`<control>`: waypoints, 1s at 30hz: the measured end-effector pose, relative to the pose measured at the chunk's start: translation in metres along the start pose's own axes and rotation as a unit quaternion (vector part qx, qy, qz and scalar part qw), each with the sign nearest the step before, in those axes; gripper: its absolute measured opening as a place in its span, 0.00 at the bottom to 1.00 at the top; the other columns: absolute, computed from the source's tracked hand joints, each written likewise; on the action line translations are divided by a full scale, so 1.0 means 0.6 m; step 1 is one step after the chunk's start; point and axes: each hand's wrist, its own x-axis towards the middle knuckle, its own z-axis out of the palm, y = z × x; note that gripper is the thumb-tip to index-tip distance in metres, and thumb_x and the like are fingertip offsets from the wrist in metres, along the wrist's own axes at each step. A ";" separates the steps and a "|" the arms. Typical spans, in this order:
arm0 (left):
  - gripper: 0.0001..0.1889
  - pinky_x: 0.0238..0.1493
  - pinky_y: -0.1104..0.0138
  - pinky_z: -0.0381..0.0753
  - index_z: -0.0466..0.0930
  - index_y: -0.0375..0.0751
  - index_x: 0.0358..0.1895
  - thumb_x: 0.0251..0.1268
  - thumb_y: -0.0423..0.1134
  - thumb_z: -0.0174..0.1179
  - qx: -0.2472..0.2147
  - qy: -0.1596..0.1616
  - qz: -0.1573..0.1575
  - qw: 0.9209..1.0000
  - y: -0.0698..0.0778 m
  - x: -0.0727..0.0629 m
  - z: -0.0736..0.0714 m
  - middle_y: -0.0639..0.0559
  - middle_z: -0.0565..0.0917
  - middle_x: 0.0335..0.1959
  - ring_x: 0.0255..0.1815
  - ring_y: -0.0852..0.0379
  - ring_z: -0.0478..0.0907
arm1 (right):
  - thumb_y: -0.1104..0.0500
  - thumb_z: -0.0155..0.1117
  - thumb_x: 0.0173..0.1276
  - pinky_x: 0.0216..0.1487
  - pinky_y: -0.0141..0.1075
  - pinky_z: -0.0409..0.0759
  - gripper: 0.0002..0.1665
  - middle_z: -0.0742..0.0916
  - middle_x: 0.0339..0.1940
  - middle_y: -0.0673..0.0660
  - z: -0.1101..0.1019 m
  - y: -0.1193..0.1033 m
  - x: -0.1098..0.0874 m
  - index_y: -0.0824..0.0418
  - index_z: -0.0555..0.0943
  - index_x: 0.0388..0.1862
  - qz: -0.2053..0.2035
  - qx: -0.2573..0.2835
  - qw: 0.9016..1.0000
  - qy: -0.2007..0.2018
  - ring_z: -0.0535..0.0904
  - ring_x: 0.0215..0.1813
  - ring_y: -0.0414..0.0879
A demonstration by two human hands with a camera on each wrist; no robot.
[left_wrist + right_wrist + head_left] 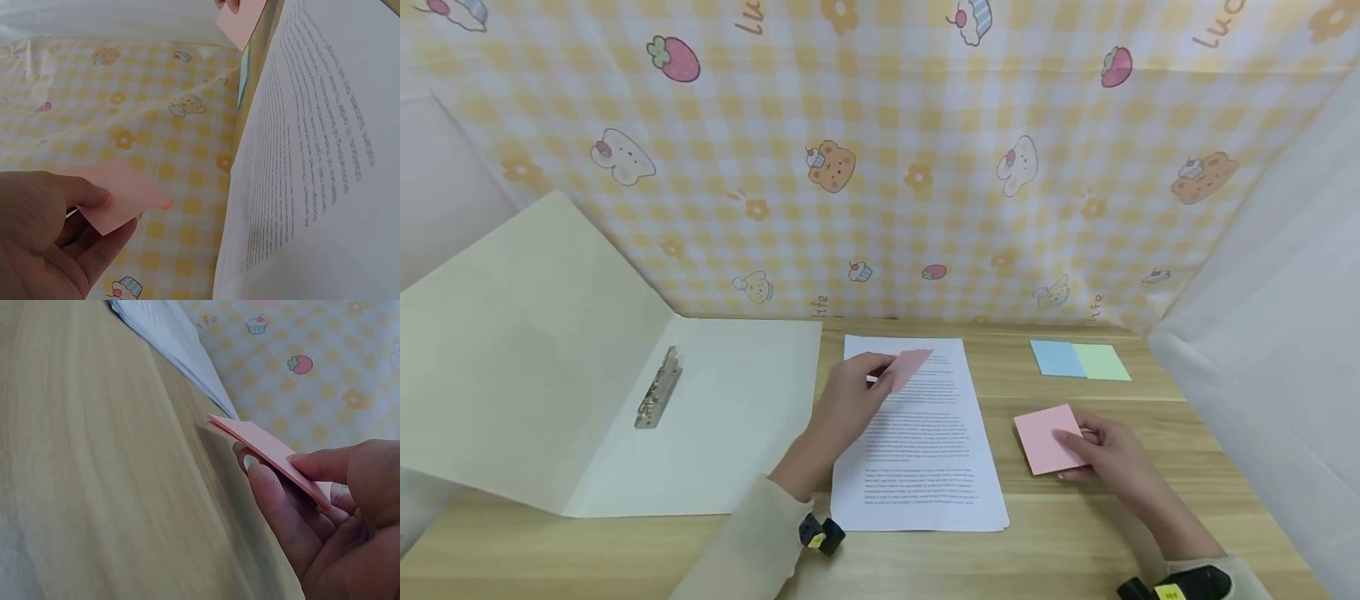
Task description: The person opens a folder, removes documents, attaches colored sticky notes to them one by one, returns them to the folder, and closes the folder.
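Through my feeds I see the left hand (pixel 850 400) pinching one pink note (pixel 912 369) above one stack of printed pages (pixel 917 450), and the right hand (pixel 1116 454) gripping one pink pad (pixel 1043 442) (two pinks altogether). Beyond lie one blue note (pixel 1057 358), one green note (pixel 1103 362); leftward, one open binder (pixel 752 400).

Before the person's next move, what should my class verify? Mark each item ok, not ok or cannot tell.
1. Thin pink paper note pinched by the left hand: ok.
2. Square pink paper pad gripped by the right hand: ok.
3. White stack of printed sheets flat on the wooden table: ok.
4. Note touching the stack: not ok, raised off it.
5. Cream rectangular folder open: ok.
6. Silver metal clip inside the folder fully closed: cannot tell.
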 end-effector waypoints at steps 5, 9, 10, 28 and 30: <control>0.11 0.46 0.61 0.88 0.88 0.38 0.51 0.68 0.32 0.65 0.028 0.002 0.008 1.000 -0.010 -0.009 -0.013 0.47 0.90 0.46 0.44 0.55 0.86 | 0.56 0.61 0.76 0.39 0.40 0.90 0.31 0.90 0.39 0.55 -0.001 0.012 0.004 0.78 0.70 0.66 0.007 -0.014 1.000 0.006 0.88 0.36 0.39; 0.10 0.45 0.62 0.88 0.88 0.38 0.50 0.67 0.31 0.65 0.047 0.008 0.014 0.999 -0.020 -0.013 -0.017 0.46 0.90 0.45 0.44 0.55 0.87 | 0.56 0.62 0.76 0.35 0.38 0.89 0.30 0.90 0.38 0.56 -0.001 0.016 0.005 0.78 0.72 0.65 0.007 -0.046 0.999 0.019 0.87 0.33 0.38; 0.11 0.45 0.62 0.88 0.88 0.38 0.50 0.67 0.31 0.65 0.050 0.009 0.015 0.999 -0.022 -0.014 -0.018 0.46 0.90 0.45 0.43 0.55 0.87 | 0.55 0.63 0.75 0.34 0.37 0.89 0.29 0.90 0.38 0.56 -0.001 0.017 0.005 0.78 0.73 0.63 0.007 -0.063 0.998 0.026 0.86 0.32 0.37; 0.12 0.45 0.64 0.88 0.88 0.39 0.51 0.66 0.32 0.67 0.075 -0.009 0.014 0.997 -0.017 -0.021 -0.017 0.47 0.90 0.46 0.42 0.56 0.85 | 0.43 0.67 0.67 0.26 0.36 0.65 0.23 0.80 0.20 0.49 0.014 -0.004 -0.011 0.62 0.86 0.43 -0.021 -0.366 0.922 0.120 0.71 0.26 0.44; 0.11 0.45 0.65 0.88 0.89 0.39 0.50 0.66 0.32 0.67 0.080 -0.008 0.017 0.997 -0.017 -0.021 -0.017 0.47 0.90 0.45 0.41 0.57 0.85 | 0.41 0.66 0.67 0.25 0.36 0.63 0.24 0.79 0.19 0.50 0.014 -0.006 -0.012 0.62 0.85 0.40 -0.013 -0.382 0.916 0.121 0.70 0.25 0.44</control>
